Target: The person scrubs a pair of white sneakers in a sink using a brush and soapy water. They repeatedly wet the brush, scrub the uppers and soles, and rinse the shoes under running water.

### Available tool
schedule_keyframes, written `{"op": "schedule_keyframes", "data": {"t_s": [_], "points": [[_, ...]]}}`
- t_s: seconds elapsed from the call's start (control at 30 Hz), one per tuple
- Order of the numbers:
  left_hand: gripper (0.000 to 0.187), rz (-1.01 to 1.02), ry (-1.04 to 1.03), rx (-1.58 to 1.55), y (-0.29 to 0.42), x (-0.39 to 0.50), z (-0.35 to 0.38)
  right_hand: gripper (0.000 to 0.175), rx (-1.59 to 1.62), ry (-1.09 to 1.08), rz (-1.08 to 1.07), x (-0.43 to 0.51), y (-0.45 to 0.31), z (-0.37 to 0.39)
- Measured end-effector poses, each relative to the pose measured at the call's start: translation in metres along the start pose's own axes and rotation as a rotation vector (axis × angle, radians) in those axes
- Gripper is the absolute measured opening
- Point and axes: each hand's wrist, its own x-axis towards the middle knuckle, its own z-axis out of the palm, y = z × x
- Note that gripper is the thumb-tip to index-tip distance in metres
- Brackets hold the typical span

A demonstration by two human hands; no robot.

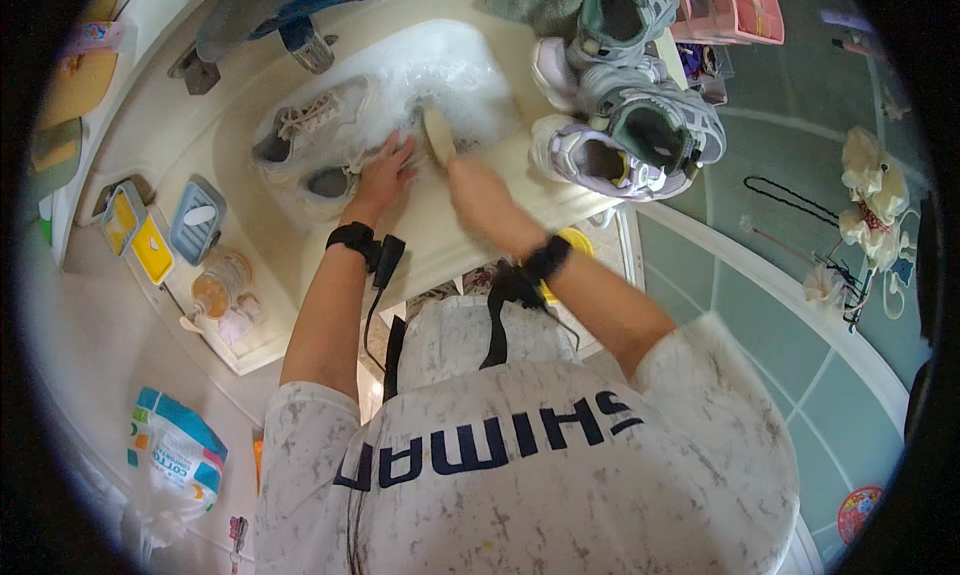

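Two pale sneakers lie in the sudsy water of a cream washbasin (262,275): a laced shoe (322,121) and, nearer me, a second shoe (328,183). My left hand (386,174) rests with fingers spread at the toe side of the nearer shoe; whether it grips the shoe is unclear. My right hand (484,200), blurred, is closed on a pale scrubbing brush (437,131), whose far end reaches into the white foam (442,65). Black bands circle both wrists. What lies under the foam is hidden.
Several grey and lilac sneakers (652,136) are piled on the basin's right rim beside a grey towel (540,1). A faucet (309,46) juts over the back. Left are a blue soap dish (197,219), a jar (221,284) and yellow trays (152,249). Pink drawers (727,9) stand back right.
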Motion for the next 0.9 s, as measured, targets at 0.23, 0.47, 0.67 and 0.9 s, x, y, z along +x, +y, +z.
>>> {"op": "schedule_keyframes", "data": {"t_s": [0.23,0.47,0.67,0.9], "points": [[0.053,0.058,0.012,0.035,-0.011,0.001,0.004,0.034,-0.010,-0.126,0.030,0.025,0.004,0.005],[0.044,-0.017,0.025,-0.227,-0.004,-0.006,-0.003,0.022,-0.050,-0.047,0.290,0.070,0.052,0.006],[0.024,-0.170,0.398,-0.066,0.015,-0.047,-0.043,0.022,0.000,-0.094,0.317,0.053,0.058,0.010],[0.051,-0.747,0.394,-0.036,-0.017,-0.035,-0.058,0.032,0.507,-0.479,0.390,0.022,0.014,-0.004]]}}
